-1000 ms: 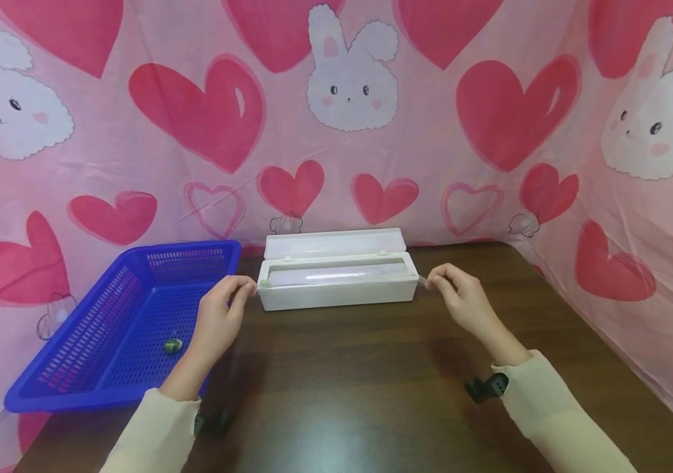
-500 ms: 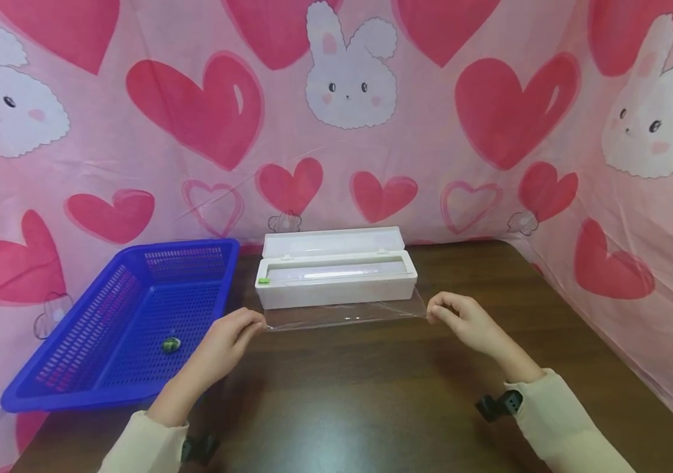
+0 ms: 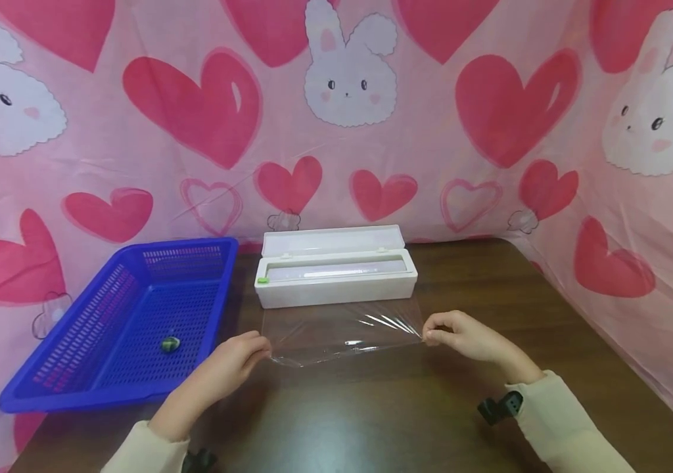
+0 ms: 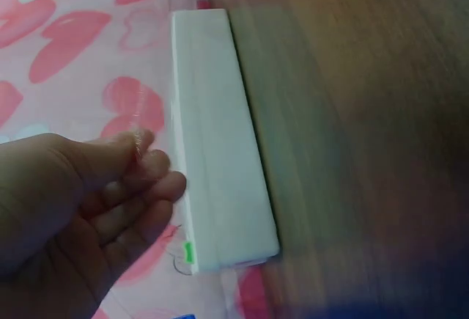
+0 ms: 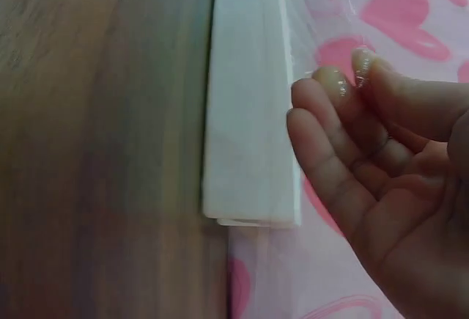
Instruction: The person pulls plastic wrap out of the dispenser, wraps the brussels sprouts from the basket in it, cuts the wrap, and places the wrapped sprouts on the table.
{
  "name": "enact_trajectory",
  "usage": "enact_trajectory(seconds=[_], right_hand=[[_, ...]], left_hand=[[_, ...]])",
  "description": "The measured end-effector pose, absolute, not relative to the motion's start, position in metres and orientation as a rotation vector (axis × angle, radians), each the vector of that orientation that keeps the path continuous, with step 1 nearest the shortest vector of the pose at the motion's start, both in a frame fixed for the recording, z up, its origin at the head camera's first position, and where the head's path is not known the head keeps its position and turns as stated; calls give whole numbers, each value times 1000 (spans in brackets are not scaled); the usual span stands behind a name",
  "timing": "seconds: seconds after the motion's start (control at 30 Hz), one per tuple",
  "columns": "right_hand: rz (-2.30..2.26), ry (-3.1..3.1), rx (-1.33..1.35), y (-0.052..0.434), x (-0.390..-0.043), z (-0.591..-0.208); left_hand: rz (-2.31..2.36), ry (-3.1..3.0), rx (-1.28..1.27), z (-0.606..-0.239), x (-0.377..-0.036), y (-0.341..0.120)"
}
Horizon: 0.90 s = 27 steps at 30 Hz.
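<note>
A clear sheet of plastic wrap stretches from the front of a white wrap dispenser box toward the person. My left hand pinches its near left corner between thumb and fingers, and my right hand pinches the near right corner. The box stands with its lid raised at the back; a roll shows inside, and a small green piece sits at its left front edge. In the left wrist view, film glints at the left thumb tip; the right wrist view shows film over the right fingertips.
A blue perforated plastic basket stands on the left of the brown wooden table, with a small green roundish item in it. Behind the table hangs a pink cloth printed with hearts and rabbits.
Both hands have drawn back from the box toward the person, the left one lower. The plastic wrap has come out into a wide sheet between them. Box and basket stay put.
</note>
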State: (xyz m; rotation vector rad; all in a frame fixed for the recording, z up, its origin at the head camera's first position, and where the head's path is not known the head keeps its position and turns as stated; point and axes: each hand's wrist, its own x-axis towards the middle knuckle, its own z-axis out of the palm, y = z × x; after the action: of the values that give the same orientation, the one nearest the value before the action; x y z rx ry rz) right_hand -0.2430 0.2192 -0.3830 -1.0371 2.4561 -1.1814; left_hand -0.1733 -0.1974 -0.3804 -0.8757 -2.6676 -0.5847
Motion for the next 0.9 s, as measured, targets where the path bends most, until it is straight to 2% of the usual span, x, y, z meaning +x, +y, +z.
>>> enact_trajectory(seconds=[0.4,0.9], right_hand=[[-981,2459,-1077,211,-268,-419],[-940,2470,-994,202,-277,-425]], left_hand=[[-352,-2723,-843,-414,-179,-189],[-252,-2787,-800,-422,-190,-188]])
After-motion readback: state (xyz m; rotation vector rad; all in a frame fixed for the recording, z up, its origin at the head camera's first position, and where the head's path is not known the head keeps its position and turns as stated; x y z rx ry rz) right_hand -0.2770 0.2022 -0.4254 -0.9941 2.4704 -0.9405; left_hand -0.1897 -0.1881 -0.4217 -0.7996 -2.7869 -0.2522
